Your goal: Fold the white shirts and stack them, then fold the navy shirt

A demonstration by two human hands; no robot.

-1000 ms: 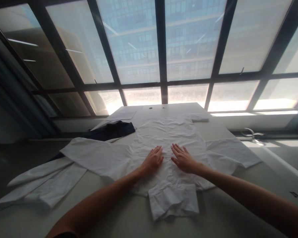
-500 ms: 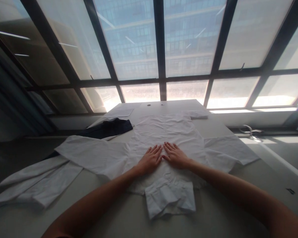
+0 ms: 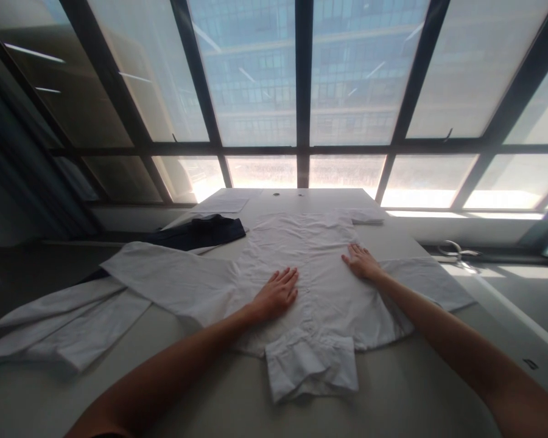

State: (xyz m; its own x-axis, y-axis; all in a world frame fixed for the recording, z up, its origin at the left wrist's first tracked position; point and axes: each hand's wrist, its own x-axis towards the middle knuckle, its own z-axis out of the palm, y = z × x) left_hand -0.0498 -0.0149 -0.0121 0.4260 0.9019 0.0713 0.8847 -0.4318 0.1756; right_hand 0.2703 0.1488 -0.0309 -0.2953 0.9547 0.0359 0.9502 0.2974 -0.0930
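White shirt (image 3: 329, 307), laid out on the white table (image 3: 219, 398), right in front. Closest, at the near end of the shirt, a bunched-up flap (image 3: 313, 368). Over to the left, more white cloth (image 3: 73, 325) in long folds. Next, on the middle of the shirt, the left hand (image 3: 276, 295), resting flat, fingers straight and close together. A bit farther, near the right side of the shirt, the right hand (image 3: 362, 263), flat on the cloth too, fingers stretched out, thumb apart. Out to each side, the left sleeve (image 3: 178, 274) and the right sleeve (image 3: 441, 283). Behind the left sleeve, a bumpy dark blue cloth (image 3: 210, 232). Past that, a flat white sheet (image 3: 221, 205). Last, big windows (image 3: 260, 121) with dark bars.
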